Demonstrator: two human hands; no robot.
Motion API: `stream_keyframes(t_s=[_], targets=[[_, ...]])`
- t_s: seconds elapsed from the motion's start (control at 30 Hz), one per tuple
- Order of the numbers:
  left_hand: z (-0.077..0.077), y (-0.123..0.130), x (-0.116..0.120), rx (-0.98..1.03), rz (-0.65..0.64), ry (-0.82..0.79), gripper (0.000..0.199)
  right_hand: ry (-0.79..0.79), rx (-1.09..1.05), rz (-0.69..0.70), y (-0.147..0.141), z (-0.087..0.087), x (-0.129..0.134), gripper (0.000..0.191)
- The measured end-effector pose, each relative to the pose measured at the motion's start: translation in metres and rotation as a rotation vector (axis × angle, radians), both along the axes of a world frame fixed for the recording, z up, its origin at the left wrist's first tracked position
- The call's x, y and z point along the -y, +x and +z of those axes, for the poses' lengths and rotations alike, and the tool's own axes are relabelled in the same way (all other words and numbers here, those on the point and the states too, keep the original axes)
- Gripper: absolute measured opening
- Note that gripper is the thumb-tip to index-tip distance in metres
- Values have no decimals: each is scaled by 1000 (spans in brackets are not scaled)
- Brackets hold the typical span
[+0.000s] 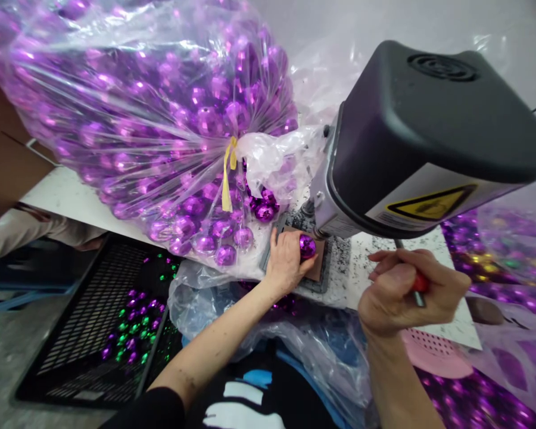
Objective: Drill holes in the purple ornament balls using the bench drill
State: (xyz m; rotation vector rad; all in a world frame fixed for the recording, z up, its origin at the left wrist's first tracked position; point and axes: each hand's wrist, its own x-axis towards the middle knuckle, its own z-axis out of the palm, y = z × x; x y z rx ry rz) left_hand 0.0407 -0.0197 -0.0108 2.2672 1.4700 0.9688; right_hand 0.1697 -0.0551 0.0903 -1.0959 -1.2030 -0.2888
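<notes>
My left hand (286,262) is closed on a shiny purple faceted ball (308,246), keeping it on the brown pad of the grey machine base (318,280). Just above the ball is the lower end of a bench drill press (397,143), with a black housing and a yellow warning label. My right hand (408,289) is wrapped round a lever handle (420,282) with a red grip, to the right of the base. The fingers partly cover both the ball and the lever. Dark shavings are scattered over the white tabletop (361,265).
A large clear bag (196,119) of purple balls, tied in yellow, fills the left of the table. Below it stands a black crate (67,339) with small purple and green balls. More bagged balls (486,238) and a pink perforated basket (435,353) lie right. Another person's sleeve (31,232) shows far left.
</notes>
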Motion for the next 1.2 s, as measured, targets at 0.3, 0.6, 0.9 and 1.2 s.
stream_keyframes(t_s=[0.3, 0.6, 0.9, 1.2], targets=[[2, 0, 1, 8, 2, -9, 47, 108, -17, -42, -7, -2, -9, 11], [1, 1, 1, 36, 7, -9, 48, 70, 10, -36, -5, -27, -12, 11], [1, 0, 1, 37, 7, -3, 47, -25, -33, -95, 10, 25, -14, 26], [2, -14, 11, 176, -54, 31, 51, -288, -88, 74, 42, 94, -68, 54]])
